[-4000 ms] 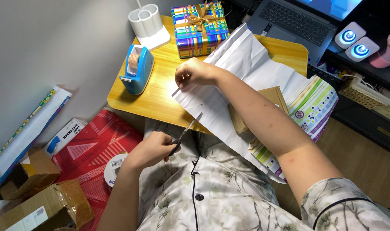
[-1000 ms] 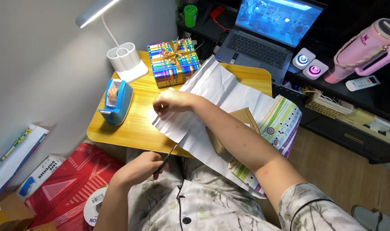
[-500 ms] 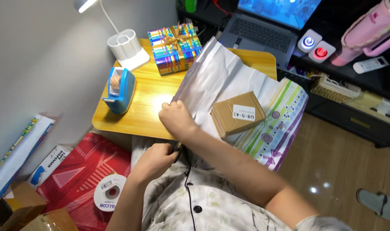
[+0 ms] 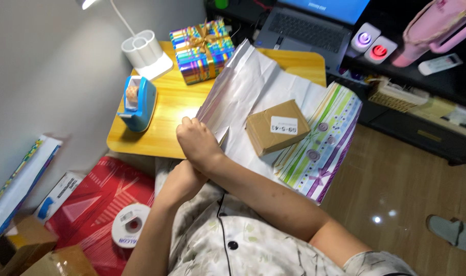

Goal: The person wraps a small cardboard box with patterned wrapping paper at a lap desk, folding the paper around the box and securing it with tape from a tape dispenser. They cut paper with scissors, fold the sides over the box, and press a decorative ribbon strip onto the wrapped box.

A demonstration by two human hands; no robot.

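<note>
- On the small wooden table [image 4: 171, 110], a sheet of wrapping paper [image 4: 253, 87] lies white side up, its striped printed face showing only where it hangs over the right edge
- At the paper's near left edge, the right hand [image 4: 197, 143] is closed on the sheet, fingers pinched together on it
- Just below it, the left hand [image 4: 181, 181] is partly covered by the right wrist; its fingers are hidden, so whether they are clenched or loose cannot be told
- Only a thin pale blade tip of the scissors [image 4: 223, 136] shows beside the right hand, at the paper; the handles are out of sight
- A brown cardboard box [image 4: 275, 128] with a white label sits on the paper, apart from both hands
- Behind, a blue tape dispenser [image 4: 138, 102] and a wrapped gift [image 4: 201, 43] with a gold bow stand on the table; the laptop [image 4: 304, 20] is cut off at the top edge
- The whole view is slightly blurred
</note>
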